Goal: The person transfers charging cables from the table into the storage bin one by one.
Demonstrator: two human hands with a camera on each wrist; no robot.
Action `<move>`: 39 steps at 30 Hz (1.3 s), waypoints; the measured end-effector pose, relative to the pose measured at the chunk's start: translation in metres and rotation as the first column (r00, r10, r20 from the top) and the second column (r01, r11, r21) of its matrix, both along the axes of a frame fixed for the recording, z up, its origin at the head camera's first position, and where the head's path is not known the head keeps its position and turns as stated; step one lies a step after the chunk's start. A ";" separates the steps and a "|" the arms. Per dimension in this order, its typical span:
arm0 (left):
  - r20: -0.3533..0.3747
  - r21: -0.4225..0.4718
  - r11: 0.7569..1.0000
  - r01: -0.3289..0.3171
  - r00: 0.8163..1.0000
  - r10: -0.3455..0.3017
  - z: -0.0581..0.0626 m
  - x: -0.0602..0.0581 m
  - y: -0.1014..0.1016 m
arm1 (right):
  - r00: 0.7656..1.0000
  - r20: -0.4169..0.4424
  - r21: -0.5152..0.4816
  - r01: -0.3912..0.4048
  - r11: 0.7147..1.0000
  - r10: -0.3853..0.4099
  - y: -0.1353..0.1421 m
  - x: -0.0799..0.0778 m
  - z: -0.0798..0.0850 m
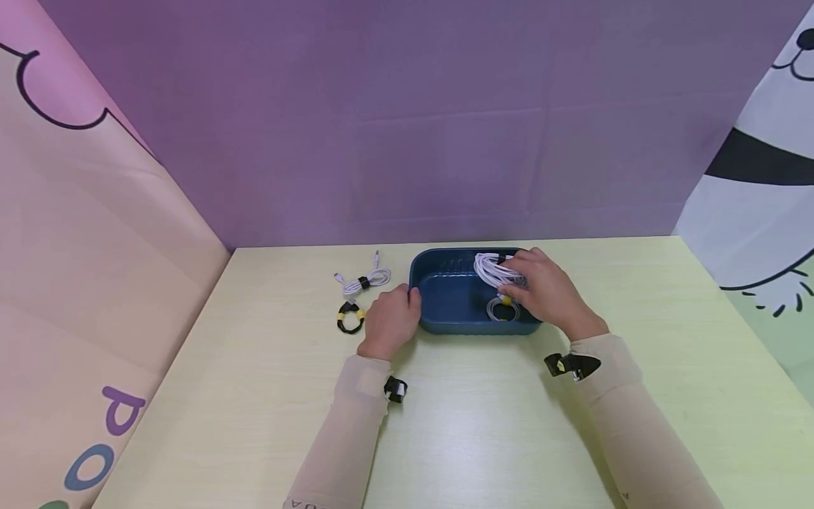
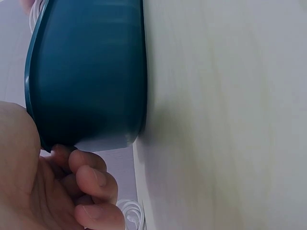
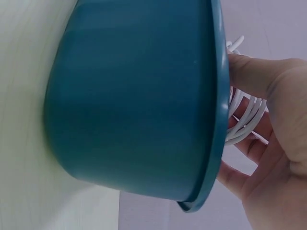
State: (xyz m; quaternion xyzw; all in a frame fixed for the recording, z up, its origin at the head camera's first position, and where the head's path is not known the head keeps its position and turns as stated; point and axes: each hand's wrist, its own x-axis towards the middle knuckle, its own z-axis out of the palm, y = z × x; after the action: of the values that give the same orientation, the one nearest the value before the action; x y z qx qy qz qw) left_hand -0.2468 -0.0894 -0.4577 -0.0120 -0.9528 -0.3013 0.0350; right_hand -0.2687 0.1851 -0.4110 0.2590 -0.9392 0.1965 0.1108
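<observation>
A dark blue plastic basket (image 1: 445, 329) stands near the back of the table. My left hand (image 1: 391, 319) grips its left rim, the thumb over the edge and the fingers outside; the left wrist view shows those curled fingers (image 2: 96, 184) below the rim. Over the basket's right side, my right hand (image 1: 548, 291) holds a coiled white cable (image 1: 492, 270) tied with a black strap. In the right wrist view the white loops (image 3: 247, 117) sit between thumb and fingers, above the rim. A smaller grey cable coil (image 1: 492, 309) with a yellow tie lies inside the basket, under the right hand.
Left of the basket lie a white cable (image 1: 375, 278) bundled with a black strap and, nearer me, a small black cable coil (image 1: 350, 327) with yellow ties. A purple curtain (image 1: 445, 141) rises behind the table's back edge (image 1: 305, 249); printed cloths hang at both sides.
</observation>
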 end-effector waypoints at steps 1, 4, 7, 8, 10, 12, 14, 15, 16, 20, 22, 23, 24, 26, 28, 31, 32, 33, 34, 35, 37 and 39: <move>0.002 -0.001 1.000 -0.001 1.000 0.001 0.000 0.000 0.000 | 1.000 0.000 0.000 -0.001 1.000 0.001 0.000 0.000 0.000; 0.003 -0.005 1.000 -0.002 1.000 0.002 0.000 0.000 -0.001 | 1.000 -0.002 0.001 -0.005 1.000 0.005 -0.001 0.000 -0.001; 0.004 -0.007 1.000 -0.002 1.000 0.002 0.001 0.000 -0.001 | 1.000 -0.010 -0.001 -0.004 1.000 0.004 -0.001 0.001 0.000; 0.005 -0.005 1.000 -0.003 1.000 0.003 0.001 0.000 -0.001 | 1.000 -0.012 -0.002 -0.005 1.000 0.005 -0.001 0.001 0.001; 0.008 -0.006 1.000 -0.006 1.000 0.006 0.001 0.000 -0.001 | 1.000 -0.011 -0.005 -0.007 1.000 0.007 -0.002 0.001 0.002; 0.013 -0.008 1.000 -0.006 1.000 0.006 0.001 0.000 -0.001 | 1.000 -0.005 -0.002 -0.008 1.000 0.008 -0.002 0.001 0.003; 0.017 -0.003 1.000 -0.004 1.000 0.004 0.001 -0.001 -0.001 | 1.000 0.002 0.008 -0.008 1.000 0.008 -0.001 0.000 0.003; 0.019 -0.004 1.000 -0.001 1.000 0.001 0.001 -0.001 -0.001 | 1.000 0.005 0.014 -0.005 1.000 0.005 -0.001 -0.001 0.003; 0.020 0.000 1.000 0.000 1.000 0.000 0.001 -0.001 0.000 | 1.000 0.007 0.021 -0.004 1.000 0.004 -0.001 -0.001 0.003; 0.029 0.004 1.000 -0.003 1.000 0.003 0.002 -0.002 0.001 | 1.000 0.018 0.049 -0.008 0.999 0.007 0.000 -0.006 0.003; 0.034 0.001 1.000 -0.008 0.999 0.007 0.002 -0.002 0.002 | 1.000 0.024 0.058 -0.015 0.998 0.013 0.000 -0.009 0.004; 0.035 0.001 1.000 -0.009 0.999 0.009 0.002 -0.002 0.002 | 1.000 0.026 0.062 -0.019 0.998 0.017 0.000 -0.010 0.004; 0.036 0.002 1.000 -0.009 0.999 0.009 0.002 -0.002 0.003 | 0.999 0.028 0.068 -0.022 0.997 0.020 0.000 -0.012 0.004; 0.036 0.000 1.000 -0.009 0.999 0.009 0.002 -0.002 0.003 | 0.999 0.032 0.077 -0.027 0.997 0.024 0.000 -0.014 0.003; 0.035 -0.002 1.000 -0.010 0.999 0.010 0.002 -0.002 0.004 | 0.999 0.038 0.084 -0.031 0.996 0.028 0.000 -0.016 0.002; 0.033 -0.008 1.000 -0.007 0.999 0.008 0.001 -0.003 0.004 | 0.998 0.047 0.090 -0.038 0.995 0.034 0.000 -0.019 0.000; 0.032 -0.009 1.000 -0.006 0.999 0.006 0.001 -0.003 0.004 | 0.998 0.051 0.089 -0.041 0.995 0.037 0.000 -0.020 -0.001; 0.031 -0.011 1.000 -0.005 1.000 0.005 0.001 -0.003 0.005 | 0.998 0.056 0.089 -0.042 0.995 0.037 0.000 -0.021 -0.001; 0.029 -0.012 1.000 -0.004 1.000 0.004 0.001 -0.003 0.005 | 0.997 0.061 0.089 -0.041 0.995 0.036 0.000 -0.021 -0.002; 0.027 -0.012 1.000 -0.002 1.000 0.002 0.002 -0.003 0.004 | 0.997 0.066 0.092 -0.040 0.995 0.034 0.000 -0.022 -0.003; 0.027 -0.011 1.000 -0.001 1.000 0.001 0.002 -0.003 0.005 | 0.997 0.078 0.099 -0.036 0.994 0.029 0.000 -0.024 -0.006; 0.027 -0.010 1.000 -0.001 1.000 0.002 0.001 -0.003 0.005 | 0.996 0.088 0.104 -0.033 0.994 0.024 0.000 -0.025 -0.008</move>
State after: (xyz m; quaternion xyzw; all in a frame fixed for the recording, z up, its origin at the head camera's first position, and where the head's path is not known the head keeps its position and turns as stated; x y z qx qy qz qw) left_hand -0.2502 -0.0847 -0.4564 -0.0073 -0.9547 -0.2966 0.0221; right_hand -0.2933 0.1853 -0.4191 0.2690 -0.9484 0.1595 0.0532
